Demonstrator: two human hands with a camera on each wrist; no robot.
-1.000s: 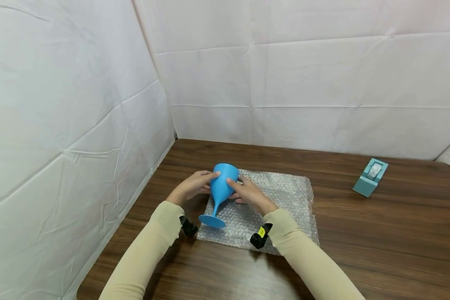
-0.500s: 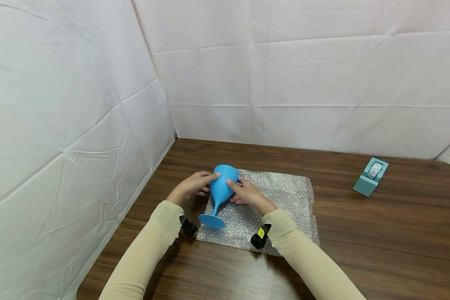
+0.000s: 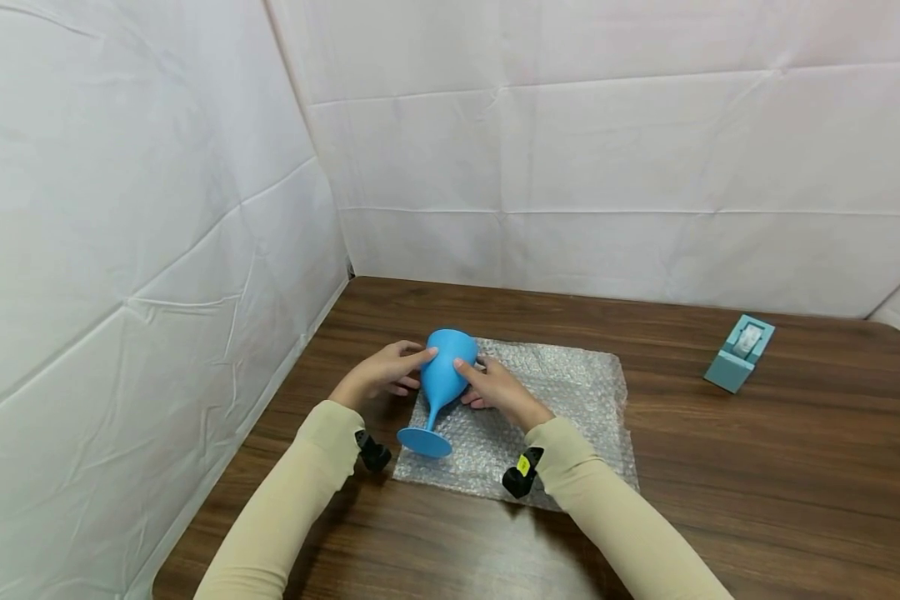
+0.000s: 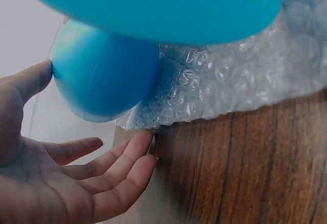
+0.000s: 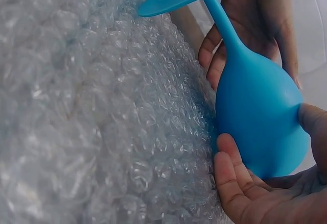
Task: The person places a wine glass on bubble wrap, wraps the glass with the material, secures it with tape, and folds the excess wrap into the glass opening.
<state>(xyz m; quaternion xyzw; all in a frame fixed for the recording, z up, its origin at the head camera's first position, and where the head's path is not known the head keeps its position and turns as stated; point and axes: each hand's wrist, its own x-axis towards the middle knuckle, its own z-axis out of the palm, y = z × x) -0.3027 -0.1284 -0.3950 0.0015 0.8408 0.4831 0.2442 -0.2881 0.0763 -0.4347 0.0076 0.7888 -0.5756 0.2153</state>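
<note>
A blue goblet (image 3: 444,382) lies on its side at the left part of a sheet of bubble wrap (image 3: 570,383), its mouth pointing away and its round foot toward the near edge. My right hand (image 3: 501,390) holds the bowl from the right, thumb on top and fingers curled at its side, as the right wrist view shows. From the left, my left hand (image 3: 382,372) touches the bowl with its thumb. In the left wrist view the other fingers (image 4: 127,183) of that hand are loosely extended, apart from the goblet.
A teal tape dispenser (image 3: 733,371) with a clear roll stands at the right on the brown wooden table (image 3: 720,467). White cloth walls (image 3: 607,167) rise behind the table and along its left side. The wrap lies flat, its near edge below my wrists.
The goblet's rim has dipped very slightly toward the near side since a second ago. Both hands stay in nearly the same place on it.
</note>
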